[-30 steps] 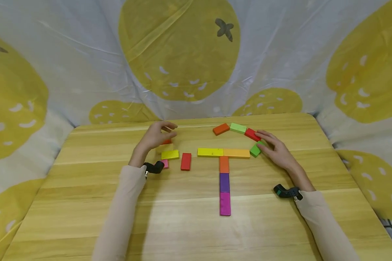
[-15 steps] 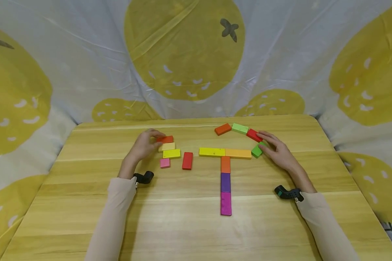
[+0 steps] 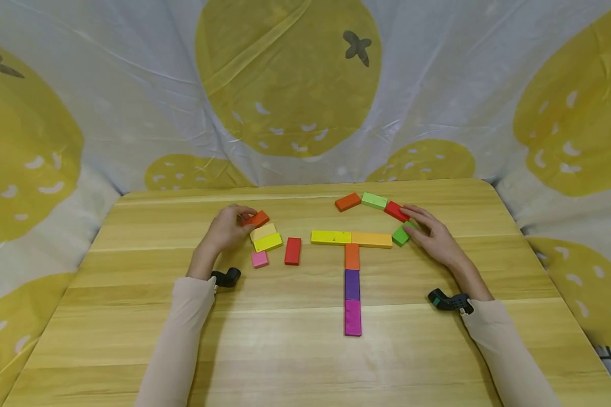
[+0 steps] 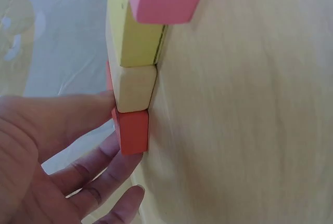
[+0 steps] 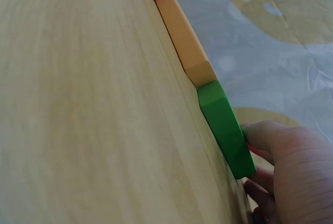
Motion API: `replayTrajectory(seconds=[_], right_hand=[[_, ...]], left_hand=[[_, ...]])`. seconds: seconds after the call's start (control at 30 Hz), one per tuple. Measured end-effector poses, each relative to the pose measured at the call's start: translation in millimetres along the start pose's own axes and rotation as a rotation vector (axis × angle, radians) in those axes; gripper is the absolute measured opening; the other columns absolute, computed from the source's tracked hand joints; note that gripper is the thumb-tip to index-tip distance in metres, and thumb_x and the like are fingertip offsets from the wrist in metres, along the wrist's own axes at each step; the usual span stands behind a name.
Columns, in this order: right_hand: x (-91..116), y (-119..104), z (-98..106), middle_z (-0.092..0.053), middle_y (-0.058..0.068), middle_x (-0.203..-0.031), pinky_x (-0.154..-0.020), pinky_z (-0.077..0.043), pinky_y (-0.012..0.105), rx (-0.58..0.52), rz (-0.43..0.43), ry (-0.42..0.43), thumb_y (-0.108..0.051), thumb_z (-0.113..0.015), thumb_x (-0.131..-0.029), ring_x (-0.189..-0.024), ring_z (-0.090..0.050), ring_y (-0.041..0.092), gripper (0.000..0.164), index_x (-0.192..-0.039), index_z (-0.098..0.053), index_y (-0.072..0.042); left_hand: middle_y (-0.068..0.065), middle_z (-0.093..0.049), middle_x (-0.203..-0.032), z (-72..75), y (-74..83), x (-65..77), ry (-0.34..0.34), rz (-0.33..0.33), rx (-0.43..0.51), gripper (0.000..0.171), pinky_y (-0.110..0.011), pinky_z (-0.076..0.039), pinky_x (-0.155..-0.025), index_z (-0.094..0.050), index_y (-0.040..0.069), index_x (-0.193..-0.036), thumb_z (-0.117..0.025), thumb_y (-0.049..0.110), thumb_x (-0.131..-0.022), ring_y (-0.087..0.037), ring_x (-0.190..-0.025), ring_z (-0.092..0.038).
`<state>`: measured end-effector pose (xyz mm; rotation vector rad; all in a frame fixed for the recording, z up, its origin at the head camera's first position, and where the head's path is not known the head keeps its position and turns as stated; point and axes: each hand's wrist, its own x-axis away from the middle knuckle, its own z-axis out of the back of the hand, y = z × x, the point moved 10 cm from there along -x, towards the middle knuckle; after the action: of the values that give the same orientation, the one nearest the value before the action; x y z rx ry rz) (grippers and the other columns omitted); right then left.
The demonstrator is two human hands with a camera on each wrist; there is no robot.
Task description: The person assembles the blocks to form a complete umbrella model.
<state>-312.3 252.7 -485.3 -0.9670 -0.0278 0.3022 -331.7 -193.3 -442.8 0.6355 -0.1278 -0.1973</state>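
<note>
At the left of the head view, my left hand (image 3: 227,229) pinches the end of an orange-red block (image 3: 257,219) between thumb and fingers. Against that block lie a cream block (image 3: 263,232) and a yellow block (image 3: 268,242), all slanted. A small pink block (image 3: 259,259) is just below them. The left wrist view shows the thumb at the joint of the orange-red block (image 4: 133,133) and the cream one. Over on the right, my right hand (image 3: 430,234) has extended fingers touching a red block (image 3: 396,211), its thumb at a green block (image 3: 401,234).
A T of blocks lies mid-table: a yellow bar (image 3: 331,237) and orange bar (image 3: 371,239) across, with orange, purple (image 3: 352,284) and magenta below. Light green (image 3: 374,200) and orange-red blocks continue the right curve. One red block (image 3: 292,251) lies alone. A patterned sheet hangs behind.
My left hand has come down from above the left blocks onto the orange-red one. The orange-red, cream, yellow and pink blocks have turned, right ends swinging away. My right hand stays put.
</note>
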Motion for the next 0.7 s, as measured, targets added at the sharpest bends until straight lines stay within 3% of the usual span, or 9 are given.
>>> replayTrajectory(seconds=[0.27, 0.47, 0.7], right_hand=[[0, 0, 0, -0.035, 0.020, -0.166, -0.119, -0.023, 0.073, 0.001, 0.008, 0.003, -0.019, -0.059, -0.106, -0.155, -0.024, 0.048, 0.049, -0.153, -0.050, -0.006], [0, 1, -1, -0.035, 0.020, -0.165, -0.119, -0.023, 0.072, -0.001, 0.011, 0.000, -0.019, -0.059, -0.106, -0.155, -0.025, 0.047, 0.049, -0.153, -0.051, -0.006], [0, -1, 0, -0.035, 0.019, -0.166, -0.120, -0.023, 0.072, 0.001, 0.006, 0.001, -0.020, -0.059, -0.106, -0.156, -0.024, 0.046, 0.049, -0.153, -0.051, -0.007]], left_hand=[[-0.025, -0.069, -0.117, 2.4, 6.6, -1.2, 0.042, -0.004, -0.072, 0.036, -0.051, -0.052, -0.094, -0.070, -0.002, -0.129, -0.072, 0.006, -0.094, -0.039, -0.105, -0.065], [-0.024, -0.068, -0.103, 3.1, 13.7, -6.6, 0.118, -0.035, -0.100, 0.036, -0.039, -0.046, -0.077, -0.071, -0.005, -0.127, -0.072, 0.009, -0.094, -0.033, -0.088, -0.059], [-0.025, -0.072, -0.107, -1.8, 49.8, -16.9, 0.158, -0.142, -0.095, 0.036, -0.048, -0.054, -0.082, -0.073, -0.004, -0.124, -0.077, 0.010, -0.091, -0.038, -0.093, -0.068]])
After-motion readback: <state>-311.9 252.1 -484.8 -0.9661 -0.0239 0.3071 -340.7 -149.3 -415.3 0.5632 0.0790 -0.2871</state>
